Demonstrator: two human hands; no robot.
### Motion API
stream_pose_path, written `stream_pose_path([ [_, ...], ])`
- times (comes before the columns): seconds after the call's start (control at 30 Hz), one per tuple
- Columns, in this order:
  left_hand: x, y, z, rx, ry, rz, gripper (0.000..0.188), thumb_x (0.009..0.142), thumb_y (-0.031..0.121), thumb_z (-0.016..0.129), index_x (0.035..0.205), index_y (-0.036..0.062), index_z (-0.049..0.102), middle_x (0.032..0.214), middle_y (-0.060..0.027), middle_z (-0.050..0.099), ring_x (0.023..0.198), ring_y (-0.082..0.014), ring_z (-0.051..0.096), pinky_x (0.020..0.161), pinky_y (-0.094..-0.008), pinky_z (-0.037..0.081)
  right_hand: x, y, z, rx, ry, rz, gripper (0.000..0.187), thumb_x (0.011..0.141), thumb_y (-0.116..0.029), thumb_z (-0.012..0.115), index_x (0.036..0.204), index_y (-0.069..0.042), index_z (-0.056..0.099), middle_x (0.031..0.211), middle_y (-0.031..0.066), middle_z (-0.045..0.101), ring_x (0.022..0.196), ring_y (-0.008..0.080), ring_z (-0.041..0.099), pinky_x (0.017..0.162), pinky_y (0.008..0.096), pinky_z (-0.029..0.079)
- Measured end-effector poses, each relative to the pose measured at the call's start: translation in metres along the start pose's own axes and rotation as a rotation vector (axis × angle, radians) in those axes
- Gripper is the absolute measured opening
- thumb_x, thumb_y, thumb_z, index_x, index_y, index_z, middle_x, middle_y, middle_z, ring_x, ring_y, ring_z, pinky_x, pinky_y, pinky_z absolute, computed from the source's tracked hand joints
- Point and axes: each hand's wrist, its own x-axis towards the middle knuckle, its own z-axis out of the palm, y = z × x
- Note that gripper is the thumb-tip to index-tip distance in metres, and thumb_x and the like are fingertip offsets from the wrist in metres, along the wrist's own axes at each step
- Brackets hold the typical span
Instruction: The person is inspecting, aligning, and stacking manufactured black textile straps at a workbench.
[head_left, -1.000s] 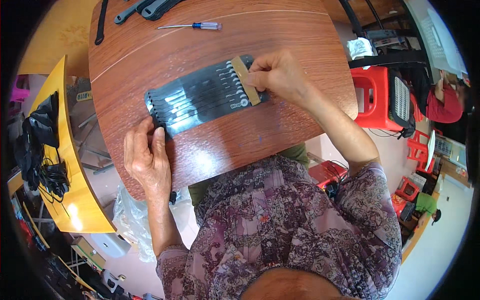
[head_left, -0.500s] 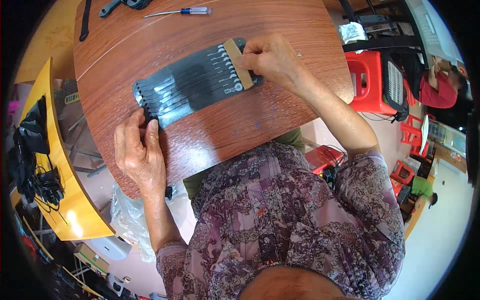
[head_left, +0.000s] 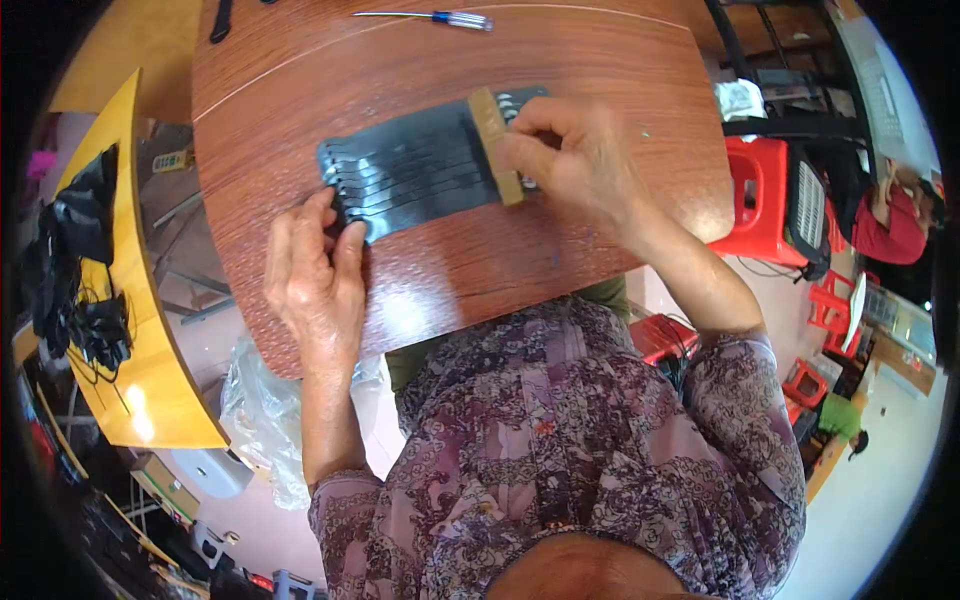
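So, right hand is closed in a pinch, thumb against bent forefinger, on the right long edge of the tan strip. Some motion blur on that hand. Strip lies crosswise over the dark panel, toward its right end; a bit of panel with pale marks shows beyond it.

Left hand is loosely curled, thumb and forefinger slightly apart, both tips at the panel's near left corner. Can't tell if it grips or just steadies.

Panel is flat on the wood-grain counter, slightly skewed, right end farther from the person. Slits run lengthwise, row of dark holes at the left end.

Screwdriver, clear handle with blue, sits near the far edge of view, well apart from both hands.
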Motion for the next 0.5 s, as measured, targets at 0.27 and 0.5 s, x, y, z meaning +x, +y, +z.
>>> stream_pose_path([
  [0.27, 0.004, 0.007, -0.002, -0.083, -0.05, -0.139, 0.037, 0.068, -0.001, 0.071, 0.104, -0.0004, 0.062, 0.082, -0.0123, 0.059, 0.066, -0.0232, 0.06, 0.061, -0.0331, 0.049, 0.026, -0.042, 0.071, -0.059, -0.13, -0.13, 0.023, 0.076, -0.022, 0.061, 0.069, 0.0, 0.065, 0.064, 0.0201, 0.061, 0.059, 0.0361, 0.061, 0.057, 0.0434, 0.047],
  [0.5, 0.006, 0.0, 0.001, -0.045, -0.03, -0.113, 0.035, 0.068, -0.003, 0.07, 0.102, 0.002, 0.065, 0.079, -0.0094, 0.06, 0.064, -0.016, 0.056, 0.061, -0.0287, 0.048, 0.031, -0.043, 0.082, -0.171, -0.118, -0.09, 0.027, 0.077, -0.023, 0.055, 0.064, -0.001, 0.063, 0.064, 0.022, 0.06, 0.061, 0.0405, 0.06, 0.06, 0.0496, 0.046],
])
